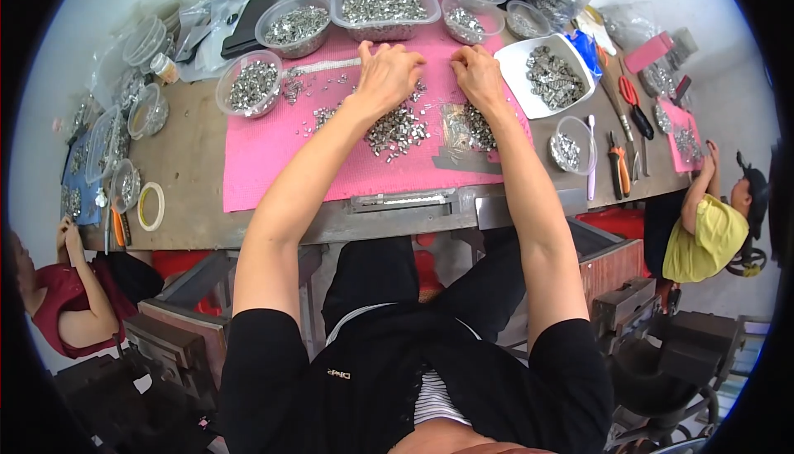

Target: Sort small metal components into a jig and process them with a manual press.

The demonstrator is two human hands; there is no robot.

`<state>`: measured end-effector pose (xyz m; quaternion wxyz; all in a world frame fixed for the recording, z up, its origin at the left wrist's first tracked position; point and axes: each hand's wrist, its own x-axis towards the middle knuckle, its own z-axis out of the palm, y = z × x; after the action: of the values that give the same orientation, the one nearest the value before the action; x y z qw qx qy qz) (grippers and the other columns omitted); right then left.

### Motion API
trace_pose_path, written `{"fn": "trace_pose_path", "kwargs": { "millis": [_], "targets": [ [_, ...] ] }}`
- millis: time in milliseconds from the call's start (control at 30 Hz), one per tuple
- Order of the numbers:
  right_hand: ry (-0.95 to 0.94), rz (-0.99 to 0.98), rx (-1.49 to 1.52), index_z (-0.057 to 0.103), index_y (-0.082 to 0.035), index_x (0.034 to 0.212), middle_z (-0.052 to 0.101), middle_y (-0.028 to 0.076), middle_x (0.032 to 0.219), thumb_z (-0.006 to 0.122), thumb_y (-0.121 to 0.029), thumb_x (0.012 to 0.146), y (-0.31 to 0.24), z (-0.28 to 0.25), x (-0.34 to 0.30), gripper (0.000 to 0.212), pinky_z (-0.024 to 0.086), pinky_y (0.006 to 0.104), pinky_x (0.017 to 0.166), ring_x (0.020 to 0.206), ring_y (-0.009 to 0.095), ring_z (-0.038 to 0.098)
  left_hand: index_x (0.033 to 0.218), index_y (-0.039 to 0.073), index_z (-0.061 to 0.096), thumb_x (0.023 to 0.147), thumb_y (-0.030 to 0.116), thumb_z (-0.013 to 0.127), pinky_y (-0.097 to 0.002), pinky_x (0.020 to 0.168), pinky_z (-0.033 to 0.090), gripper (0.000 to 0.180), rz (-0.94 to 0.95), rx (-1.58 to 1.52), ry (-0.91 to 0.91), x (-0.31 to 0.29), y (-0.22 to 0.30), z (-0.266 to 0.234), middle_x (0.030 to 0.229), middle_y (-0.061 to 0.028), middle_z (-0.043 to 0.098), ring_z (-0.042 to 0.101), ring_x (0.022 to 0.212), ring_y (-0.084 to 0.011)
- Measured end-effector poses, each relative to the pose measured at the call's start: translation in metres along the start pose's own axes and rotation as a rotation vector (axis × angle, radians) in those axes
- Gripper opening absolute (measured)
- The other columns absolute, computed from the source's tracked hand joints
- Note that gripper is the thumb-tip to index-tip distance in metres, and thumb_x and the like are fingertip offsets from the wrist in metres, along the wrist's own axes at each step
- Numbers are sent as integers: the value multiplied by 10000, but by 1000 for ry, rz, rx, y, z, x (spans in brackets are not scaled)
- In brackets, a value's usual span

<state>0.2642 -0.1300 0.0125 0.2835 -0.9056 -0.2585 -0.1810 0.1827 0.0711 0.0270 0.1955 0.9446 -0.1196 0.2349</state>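
Both my hands are over a pink mat (273,164) strewn with small shiny metal pieces. My left hand (385,80) is at the mat's upper middle, its fingers bent and drawn in; what they hold, if anything, is hidden. Below it lies a heap of metal pieces (399,131). To the right, my right hand (478,80) has its fingertips pressed together near the mat, and I cannot make out what is in them. Beneath my right wrist is a flat metal plate (456,127) beside another small heap of pieces.
Behind the hands stands a large clear tub (385,7) of metal pieces, with round tubs (294,28) alongside. A white tray (533,82) holds chain-like pieces. Pliers (619,164), a toothbrush (590,156) and a tape roll (151,206) lie on the bench. People work at either side.
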Motion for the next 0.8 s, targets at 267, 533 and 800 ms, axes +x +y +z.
{"fn": "trace_pose_path", "kwargs": {
  "millis": [267,533,800],
  "targets": [
    [41,-53,76,734,-43,914,707,148,879,705,-131,857,-24,-37,-18,109,528,451,765,823,353,685,948,113,721,932,219,667,-550,1008,328,120,-12,-44,33,3,-8,23,954,-73,704,641,973,-274],
    [-309,153,331,711,16,877,685,163,823,723,-100,849,-79,-81,-135,120,524,418,718,764,313,673,993,-5,631,958,88,608,-450,815,514,101,101,-320,156,-10,4,2,897,-183,669,649,891,-369],
    [-200,140,393,710,4,926,679,138,848,741,-53,846,-88,-80,-147,103,534,389,689,744,281,683,1041,9,672,927,39,631,-432,852,515,124,139,-234,178,-15,0,6,944,-159,680,653,913,-334]
  ]
}}
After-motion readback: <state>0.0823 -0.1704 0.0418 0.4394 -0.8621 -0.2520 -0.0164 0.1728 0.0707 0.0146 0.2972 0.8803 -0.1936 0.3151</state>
